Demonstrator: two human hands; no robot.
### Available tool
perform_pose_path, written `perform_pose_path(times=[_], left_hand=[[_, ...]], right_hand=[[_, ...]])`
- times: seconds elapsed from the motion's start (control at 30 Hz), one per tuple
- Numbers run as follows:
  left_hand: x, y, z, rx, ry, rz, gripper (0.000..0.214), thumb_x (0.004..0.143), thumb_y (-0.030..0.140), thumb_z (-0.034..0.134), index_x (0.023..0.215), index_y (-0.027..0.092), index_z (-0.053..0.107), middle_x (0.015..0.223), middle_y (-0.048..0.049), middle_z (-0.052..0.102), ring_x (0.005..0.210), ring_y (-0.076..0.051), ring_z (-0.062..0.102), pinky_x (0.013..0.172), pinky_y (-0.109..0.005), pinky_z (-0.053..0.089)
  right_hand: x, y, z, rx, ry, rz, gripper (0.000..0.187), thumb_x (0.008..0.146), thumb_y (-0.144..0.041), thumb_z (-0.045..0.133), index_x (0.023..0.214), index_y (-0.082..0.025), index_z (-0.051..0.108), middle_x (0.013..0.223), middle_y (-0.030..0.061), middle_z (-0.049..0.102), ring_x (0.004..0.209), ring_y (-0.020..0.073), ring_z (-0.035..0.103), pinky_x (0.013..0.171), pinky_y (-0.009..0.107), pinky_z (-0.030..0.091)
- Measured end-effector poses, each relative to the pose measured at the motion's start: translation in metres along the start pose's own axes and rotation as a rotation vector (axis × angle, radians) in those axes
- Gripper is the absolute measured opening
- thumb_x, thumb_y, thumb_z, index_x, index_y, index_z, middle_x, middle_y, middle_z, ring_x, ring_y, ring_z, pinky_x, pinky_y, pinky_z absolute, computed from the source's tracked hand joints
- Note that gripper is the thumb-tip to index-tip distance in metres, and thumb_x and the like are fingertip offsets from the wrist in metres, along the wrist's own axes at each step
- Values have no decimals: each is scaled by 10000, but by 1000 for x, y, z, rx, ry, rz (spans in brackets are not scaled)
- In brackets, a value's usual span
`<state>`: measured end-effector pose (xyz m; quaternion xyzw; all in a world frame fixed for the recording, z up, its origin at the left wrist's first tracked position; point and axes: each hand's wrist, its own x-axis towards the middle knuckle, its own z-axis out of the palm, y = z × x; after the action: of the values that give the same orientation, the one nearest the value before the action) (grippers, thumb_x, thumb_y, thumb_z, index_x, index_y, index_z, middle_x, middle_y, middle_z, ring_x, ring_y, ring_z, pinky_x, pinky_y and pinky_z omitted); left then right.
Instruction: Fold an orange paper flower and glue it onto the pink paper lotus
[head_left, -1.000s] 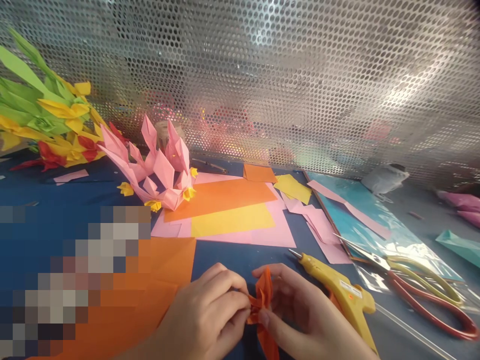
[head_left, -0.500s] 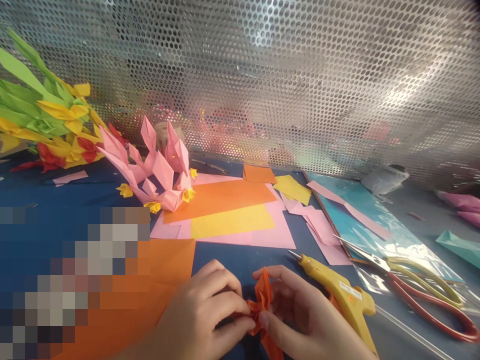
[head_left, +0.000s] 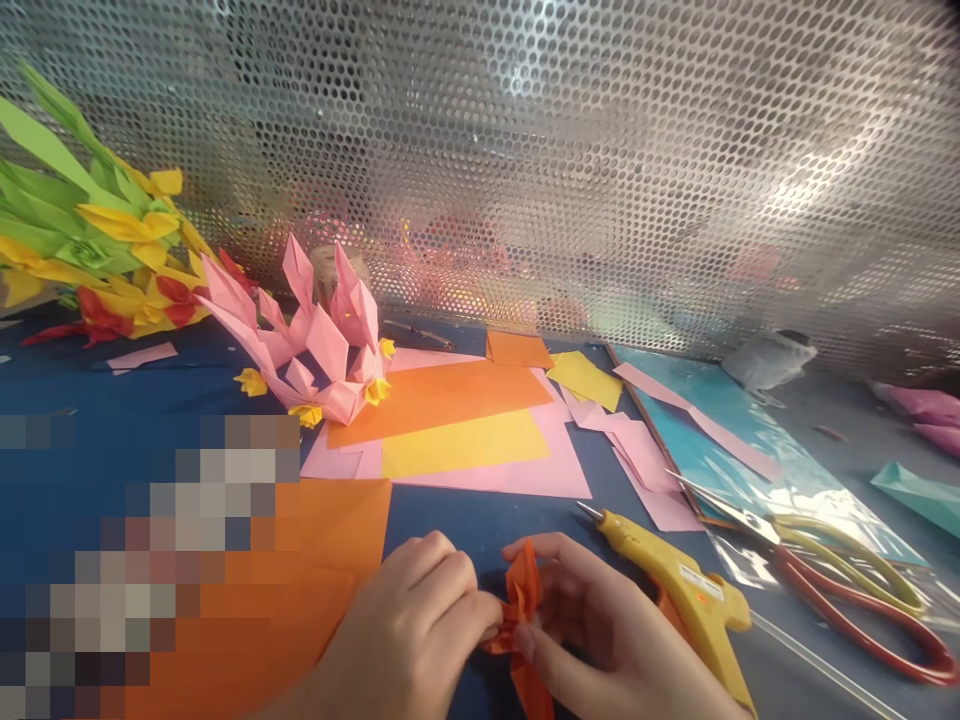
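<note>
A small folded orange paper piece (head_left: pixel 521 600) is pinched between both my hands near the bottom edge of the head view. My left hand (head_left: pixel 409 640) is curled, its fingertips closed on the paper's left side. My right hand (head_left: pixel 600 630) grips the paper's right side with thumb and fingers. Part of the paper hangs down between the hands and is partly hidden by them. A yellow glue gun (head_left: pixel 686 595) lies just right of my right hand.
Red-and-yellow scissors (head_left: pixel 847 575) lie at the right on a clear plastic sleeve. Orange, yellow and pink sheets (head_left: pixel 457 425) lie ahead, a pink folded flower (head_left: pixel 319 335) behind them. Green and yellow paper flowers (head_left: pixel 90 240) sit at far left. A perforated metal wall (head_left: pixel 525 150) closes the back.
My left fingers have curled in tighter over the orange paper. The paper has turned slightly between the hands. Everything else on the table is still.
</note>
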<state>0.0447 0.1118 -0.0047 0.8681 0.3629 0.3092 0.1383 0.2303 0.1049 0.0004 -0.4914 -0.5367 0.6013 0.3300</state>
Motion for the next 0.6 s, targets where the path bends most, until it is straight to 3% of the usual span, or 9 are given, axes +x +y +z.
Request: perform_pose_path(times=[0.43, 0.6], left_hand=[[2, -3, 4, 19, -22, -1, 318, 928, 66, 330, 680, 182, 492, 683, -22, 493, 671, -183, 425, 590, -289, 340], [4, -7, 6, -41, 131, 11, 357, 993, 150, 323, 701, 195, 524, 689, -6, 543, 686, -177, 440, 617, -296, 355]], right_hand=[[0, -7, -3, -37, -79, 55, 283, 836, -315, 629, 1070, -203, 516, 887, 52, 653, 792, 180, 642, 718, 309, 530], [1, -4, -3, 36, -1, 14, 364, 808, -431, 659, 1070, -212, 532, 864, 44, 659, 789, 178, 645, 727, 310, 541]])
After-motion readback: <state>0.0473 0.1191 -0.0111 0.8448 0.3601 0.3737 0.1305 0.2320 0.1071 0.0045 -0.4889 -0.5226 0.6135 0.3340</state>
